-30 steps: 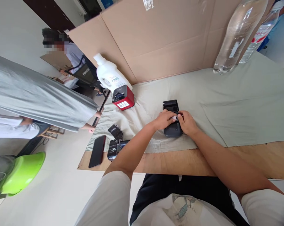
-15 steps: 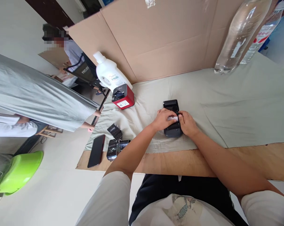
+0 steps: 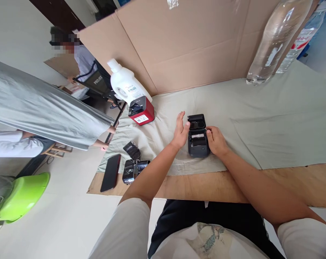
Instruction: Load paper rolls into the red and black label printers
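Note:
A small black label printer [image 3: 197, 141] lies on the pale green cloth [image 3: 260, 108] with its lid [image 3: 196, 121] flipped open away from me; a white paper roll shows inside. My left hand [image 3: 181, 131] is beside the printer's left edge, fingers spread, thumb touching the lid's corner. My right hand [image 3: 216, 141] rests against the printer's right side and steadies the body.
A red and black printer [image 3: 141, 111] and a white jug [image 3: 126, 85] stand at the left. A phone [image 3: 111, 172] and black plastic-wrapped devices [image 3: 133, 166] lie near the table's left edge. Two clear bottles [image 3: 273, 39] and a cardboard wall [image 3: 184, 43] stand behind. Other people are at the left.
Both hands were over the printer, pinching the white paper. My left hand has lifted off to the left and opened, the right has slid to the side, and the paper compartment is uncovered.

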`<state>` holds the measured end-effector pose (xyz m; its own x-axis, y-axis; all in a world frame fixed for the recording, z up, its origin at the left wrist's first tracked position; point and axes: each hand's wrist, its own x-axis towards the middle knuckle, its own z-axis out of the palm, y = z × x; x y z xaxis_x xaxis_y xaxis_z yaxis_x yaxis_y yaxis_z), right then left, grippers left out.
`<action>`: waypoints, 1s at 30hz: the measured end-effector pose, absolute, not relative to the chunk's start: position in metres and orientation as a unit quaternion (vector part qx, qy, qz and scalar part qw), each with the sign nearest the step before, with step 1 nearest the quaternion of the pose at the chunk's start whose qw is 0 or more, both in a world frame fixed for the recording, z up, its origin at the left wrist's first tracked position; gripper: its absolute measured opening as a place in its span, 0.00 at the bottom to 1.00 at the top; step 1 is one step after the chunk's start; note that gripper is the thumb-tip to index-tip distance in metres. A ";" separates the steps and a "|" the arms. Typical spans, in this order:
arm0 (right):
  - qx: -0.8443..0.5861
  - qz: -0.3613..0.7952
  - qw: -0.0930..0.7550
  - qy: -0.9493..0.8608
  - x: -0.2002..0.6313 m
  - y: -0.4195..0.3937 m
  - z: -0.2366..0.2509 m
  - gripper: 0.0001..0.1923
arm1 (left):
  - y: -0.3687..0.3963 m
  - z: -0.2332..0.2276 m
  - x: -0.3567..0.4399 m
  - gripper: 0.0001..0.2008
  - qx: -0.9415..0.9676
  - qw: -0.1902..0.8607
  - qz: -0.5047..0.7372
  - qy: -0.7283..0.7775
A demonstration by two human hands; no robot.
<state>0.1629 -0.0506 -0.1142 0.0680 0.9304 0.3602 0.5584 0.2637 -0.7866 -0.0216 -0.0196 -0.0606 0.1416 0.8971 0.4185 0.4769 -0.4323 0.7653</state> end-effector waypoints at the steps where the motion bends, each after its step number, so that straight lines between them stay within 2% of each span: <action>1: -0.573 0.198 0.466 -0.644 0.163 -0.051 -0.113 0.29 | -0.021 -0.062 -0.022 0.35 0.707 0.277 0.452 0.468; 4: -0.574 0.168 0.500 -0.626 0.164 -0.052 -0.108 0.29 | -0.034 -0.071 -0.018 0.34 0.681 0.335 0.479 0.441; 9: -0.525 0.133 0.526 -0.656 0.163 -0.063 -0.091 0.26 | -0.063 -0.091 -0.009 0.30 0.663 0.322 0.530 0.419; 16: -0.456 0.151 0.511 -0.712 0.158 -0.073 -0.076 0.20 | -0.070 -0.098 -0.009 0.28 0.681 0.293 0.535 0.405; 23: -0.529 0.102 0.444 -0.716 0.151 -0.073 -0.073 0.19 | -0.073 -0.095 -0.006 0.26 0.712 0.193 0.527 0.423; 30: -0.536 0.051 0.414 -0.734 0.144 -0.081 -0.076 0.20 | -0.074 -0.097 -0.004 0.22 0.702 0.176 0.536 0.435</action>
<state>0.1439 -0.0814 -0.0755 -0.0831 0.8289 0.5533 0.7444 0.4208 -0.5185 -0.0041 -0.0741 -0.0967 0.0482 0.7991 0.5992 0.4213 -0.5602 0.7132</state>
